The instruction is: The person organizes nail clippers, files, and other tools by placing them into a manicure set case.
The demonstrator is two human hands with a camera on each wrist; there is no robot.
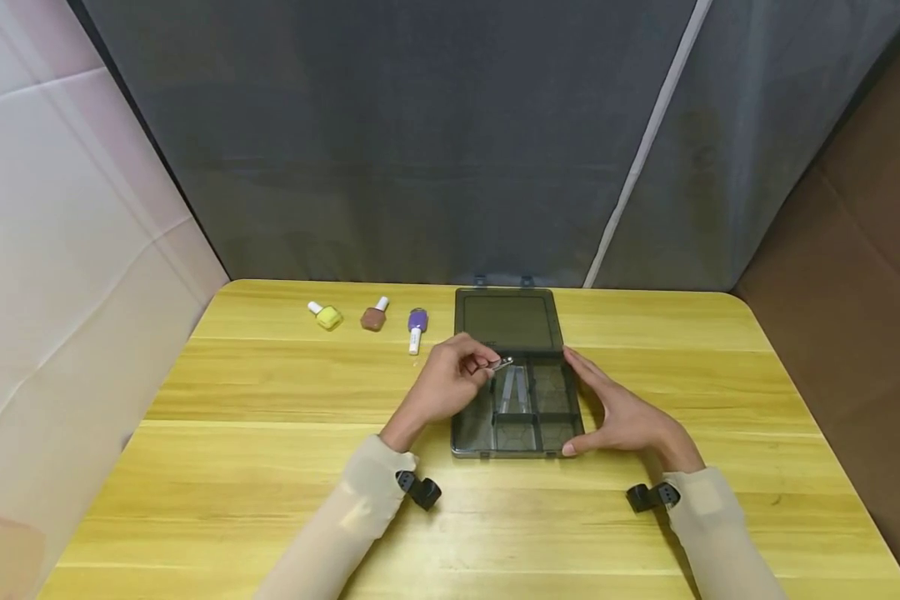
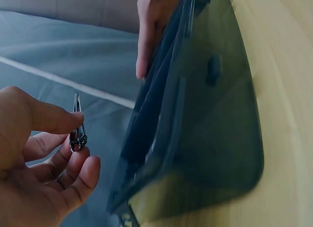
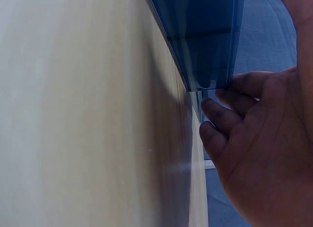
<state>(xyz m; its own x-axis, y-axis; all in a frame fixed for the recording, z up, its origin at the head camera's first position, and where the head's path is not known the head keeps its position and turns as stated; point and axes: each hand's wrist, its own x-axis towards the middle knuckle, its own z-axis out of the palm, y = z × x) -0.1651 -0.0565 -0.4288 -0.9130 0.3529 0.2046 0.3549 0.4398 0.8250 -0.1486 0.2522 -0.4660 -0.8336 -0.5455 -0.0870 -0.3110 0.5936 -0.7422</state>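
My left hand (image 1: 450, 379) pinches a small silver nail clipper (image 1: 504, 364) between thumb and fingertips, over the upper part of an open grey see-through compartment box (image 1: 474, 433). In the left wrist view the nail clipper (image 2: 78, 140) stands upright in the pinch, beside the box (image 2: 220, 139). My right hand (image 1: 630, 417) spans the box's right side, its thumb at the near right corner and fingers along the edge. The right wrist view shows those fingers (image 3: 222, 117) fairly straight against the box (image 3: 205, 41). Two pale strips (image 1: 521, 390) form a narrow V in one compartment.
The box's lid (image 1: 508, 321) lies folded back toward the table's far edge. Left of it are a yellow nail polish bottle (image 1: 329, 317), a brown one (image 1: 373, 319) and a purple one (image 1: 417, 320). A dark curtain (image 1: 420, 167) hangs behind the wooden table (image 1: 270, 400).
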